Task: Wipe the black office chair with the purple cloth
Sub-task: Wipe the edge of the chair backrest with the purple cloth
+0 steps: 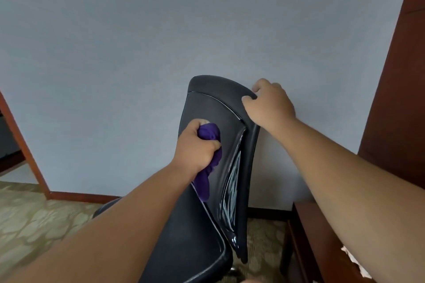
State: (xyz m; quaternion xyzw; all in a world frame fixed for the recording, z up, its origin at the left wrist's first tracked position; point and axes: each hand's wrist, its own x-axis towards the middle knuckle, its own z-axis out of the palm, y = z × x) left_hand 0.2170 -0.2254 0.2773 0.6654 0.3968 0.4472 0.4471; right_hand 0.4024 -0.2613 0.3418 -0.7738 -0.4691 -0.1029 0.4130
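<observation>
1. Both forearms are bare and come in from the bottom edge, stretched forward and up. The left one crosses in front of the chair's lower part, and the right one runs in from the lower right.
2. Low wooden furniture [305, 236] sits just right of the chair, under the right forearm. A small white scrap [354, 259] lies on it; can't tell what it is.
3. Patterned beige-green carpet [34, 218] covers the floor under and around the chair.
4. The black office chair [188, 232] stands directly ahead, seen from behind and above, with its back panel facing the camera and its top close to the wall. A glossy strip [232, 190] down its right side shows light streaks.
5. Left hand [195, 145]: fingers curled tight round the purple cloth [208, 134], back of the hand toward the camera, pushing the bunch onto the upper left of the back panel.
6. The cloth is wadded in that fist and touches the chair back. A loose tail hangs below the hand, flat against the panel.
7. Right hand [269, 103]: higher and farther, at the backrest's top right corner. The fingers are hooked over the rim and grip it; the fingertips are hidden behind the edge.
8. The hands are well apart, left lower and right higher.
9. Farthest is a grey-blue wall [161, 30] with a red-brown baseboard [85, 197] along its foot. A wooden frame [20, 140] stands at the left and a tall wood panel [395, 99] at the right.
</observation>
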